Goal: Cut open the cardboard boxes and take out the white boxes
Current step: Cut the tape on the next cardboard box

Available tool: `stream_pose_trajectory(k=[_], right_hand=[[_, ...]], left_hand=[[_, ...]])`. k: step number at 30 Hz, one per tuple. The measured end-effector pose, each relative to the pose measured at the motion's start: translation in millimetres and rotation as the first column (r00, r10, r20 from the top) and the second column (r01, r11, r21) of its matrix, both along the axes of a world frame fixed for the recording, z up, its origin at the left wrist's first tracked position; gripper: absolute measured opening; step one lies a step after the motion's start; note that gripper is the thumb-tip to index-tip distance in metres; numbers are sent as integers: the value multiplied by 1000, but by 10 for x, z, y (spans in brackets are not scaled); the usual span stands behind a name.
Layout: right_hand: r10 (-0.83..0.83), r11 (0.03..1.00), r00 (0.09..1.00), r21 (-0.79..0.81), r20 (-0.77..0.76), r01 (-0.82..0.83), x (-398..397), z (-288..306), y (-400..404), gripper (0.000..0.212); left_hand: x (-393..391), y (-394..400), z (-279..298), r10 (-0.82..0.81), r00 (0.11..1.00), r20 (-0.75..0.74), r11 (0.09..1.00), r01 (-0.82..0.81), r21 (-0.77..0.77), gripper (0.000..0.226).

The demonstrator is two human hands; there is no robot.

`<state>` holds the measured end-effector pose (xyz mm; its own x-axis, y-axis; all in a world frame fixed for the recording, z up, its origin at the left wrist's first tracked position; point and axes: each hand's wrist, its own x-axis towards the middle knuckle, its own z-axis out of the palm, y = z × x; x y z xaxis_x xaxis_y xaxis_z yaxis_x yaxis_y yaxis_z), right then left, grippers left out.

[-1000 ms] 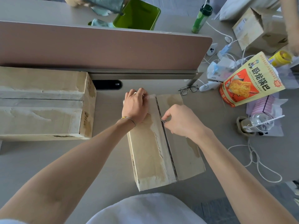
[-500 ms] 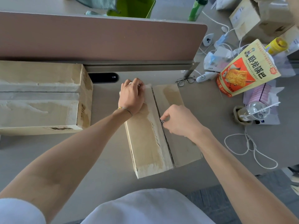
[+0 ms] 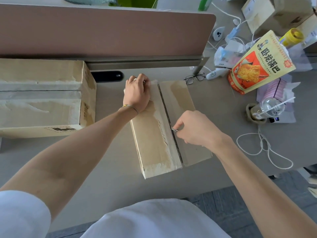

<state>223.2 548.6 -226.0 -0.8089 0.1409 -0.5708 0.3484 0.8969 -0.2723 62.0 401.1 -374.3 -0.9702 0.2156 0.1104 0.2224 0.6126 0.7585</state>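
Observation:
A long cardboard box (image 3: pixel 154 140) lies on the grey desk in front of me, its taped centre seam running away from me. My left hand (image 3: pixel 137 93) grips the far left corner of the box, fingers curled over its far edge. My right hand (image 3: pixel 195 129) pinches a small metal blade (image 3: pixel 174 129) whose tip sits in the seam about midway along. The seam looks dark and split beyond the blade. A second, larger taped cardboard box (image 3: pixel 42 97) lies at the left. No white boxes are visible.
A brown desk divider (image 3: pixel 106 31) stands right behind the boxes. At right lie glasses (image 3: pixel 194 78), a snack bag (image 3: pixel 260 64), a plastic cup (image 3: pixel 271 109), a white cable (image 3: pixel 262 150) and more cartons (image 3: pixel 277 12). The desk's front edge is near my body.
My right hand has drawn the blade a little toward me along the seam. My left hand stays on the far corner. The camera has tilted down slightly.

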Motion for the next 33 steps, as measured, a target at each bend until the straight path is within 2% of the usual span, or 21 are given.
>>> stream_pose_trajectory(k=[7, 14, 18, 21, 33], right_hand=[[22, 999, 1000, 26, -7, -22, 127, -17, -26, 24], [-11, 1000, 999, 3, 33, 10, 253, 13, -42, 25], [-9, 999, 999, 31, 49, 7, 332, 39, 1, 28], [-29, 1000, 996, -8, 81, 30, 370, -25, -53, 31], [-31, 999, 992, -22, 119, 34, 601, 41, 11, 30]], left_hand=[[-25, 2, -42, 5, 1000, 4, 1000, -5, -5, 37], [-27, -2, -35, 6, 1000, -2, 1000, -6, 3, 25], [-25, -1, -36, 9, 1000, -12, 1000, -9, 7, 24], [-18, -5, -34, 5, 1000, -22, 1000, -5, 6, 22], [-45, -5, -67, 0, 999, -38, 1000, 0, -4, 24]])
